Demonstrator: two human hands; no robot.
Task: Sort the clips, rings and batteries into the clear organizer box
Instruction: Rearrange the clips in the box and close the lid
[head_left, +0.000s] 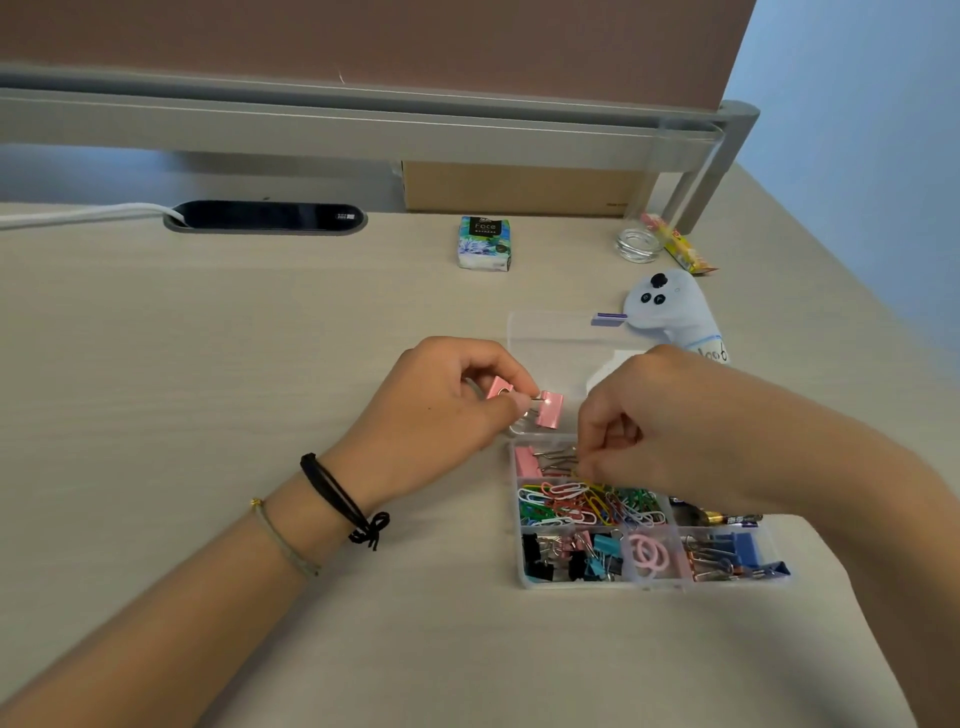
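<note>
The left hand (441, 410) pinches two pink binder clips (549, 409) just beside the organizer box (652, 584). The right hand (631, 421), fingers curled, reaches into the back compartment; what it holds cannot be told. A loosened pinch could drop clips among the paper clips (587, 504).

My left hand (441, 410) pinches two pink binder clips (524, 402) just above the clear organizer box (644, 584); my right hand (654, 415) curls into its far compartment, fingertips among pink clips (527, 461); coloured paper clips (587, 504) fill the middle compartment; batteries (717, 516) lie beside them.
</note>
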